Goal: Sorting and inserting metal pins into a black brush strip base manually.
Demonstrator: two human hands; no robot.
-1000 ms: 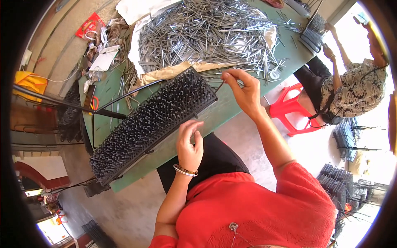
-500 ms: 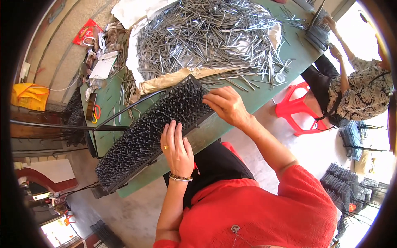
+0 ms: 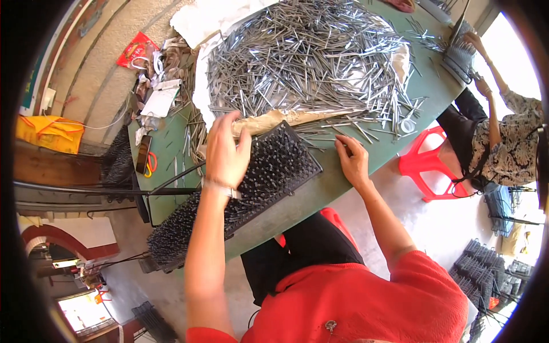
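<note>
A long black tray-like rack (image 3: 274, 166), densely filled with upright dark rods, slants across the near part of the table. My left hand (image 3: 227, 151) is over its far edge, fingers stretched and apart, slightly blurred, close to the brown paper edge (image 3: 280, 121) of the rod pile. Beyond that paper spreads a large heap of loose thin metal rods (image 3: 297, 57). My right hand (image 3: 353, 162) is off the rack's right end, low by the tabletop. Its fingers are bent together beside a few loose rods (image 3: 320, 139); what they pinch, if anything, is too small to make out.
Scissors with orange handles (image 3: 151, 164), a phone (image 3: 143, 154) and a white pad (image 3: 162, 102) lie at the left of the green table (image 3: 269, 223). At right, another person (image 3: 503, 137) works at a similar rack (image 3: 459, 60) beside a red stool (image 3: 426, 163).
My left hand has lifted off the rods in the rack and moved forward to the paper edge. My right hand has left the rack's end and moved right, down to the table.
</note>
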